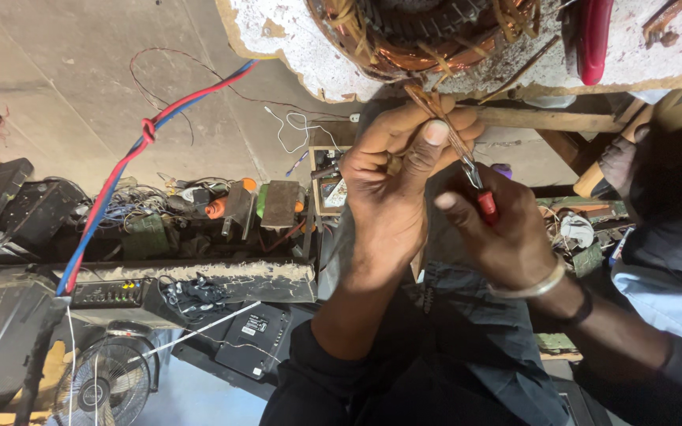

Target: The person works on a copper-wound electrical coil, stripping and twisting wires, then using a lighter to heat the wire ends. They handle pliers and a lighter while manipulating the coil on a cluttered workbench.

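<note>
The left hand pinches a bundle of copper wire leads between thumb and fingers, just below the motor stator that rests at the edge of the worn white table. The right hand is closed around red-handled pliers, whose metal tip meets the leads beside the left thumb. The risk I see is the tip slipping off the thin strands and nicking that thumb, since the two nearly touch. Pulling too hard could also snap a lead or tear the copper windings loose from the stator. A red-and-blue cable hangs well apart, at left.
</note>
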